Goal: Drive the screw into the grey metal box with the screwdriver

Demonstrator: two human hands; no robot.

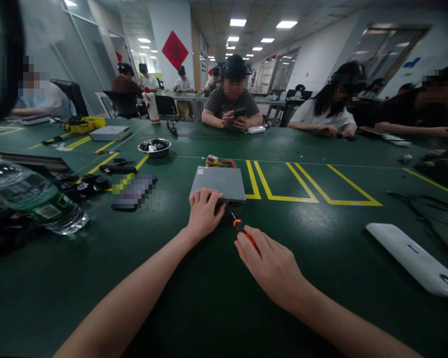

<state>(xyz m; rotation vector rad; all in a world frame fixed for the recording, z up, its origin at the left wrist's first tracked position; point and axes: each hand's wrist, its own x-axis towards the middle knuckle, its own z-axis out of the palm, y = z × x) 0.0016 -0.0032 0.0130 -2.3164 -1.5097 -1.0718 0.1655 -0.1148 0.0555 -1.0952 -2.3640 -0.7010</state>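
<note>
A grey metal computer power supply point(220, 181) lies flat on the green table point(179, 278), with a bundle of coloured cables point(218, 161) coming from its far side. My left hand point(206, 211) grips its near left corner, fingers bent over the top and thumb against the front face. In my right hand point(271, 258) is an orange and black screwdriver point(239, 226), held by its handle. Its thin tip points at the front face near the socket, apparently a short way off it.
On the left are a water bottle point(33, 194), a phone point(134, 191) and a steel bowl point(154, 147) with small parts. A white power bank point(414, 258) and black cables point(429, 214) lie on the right. Yellow tape point(294, 199) marks the table. Several people sit beyond, one point(233, 99) holding a phone.
</note>
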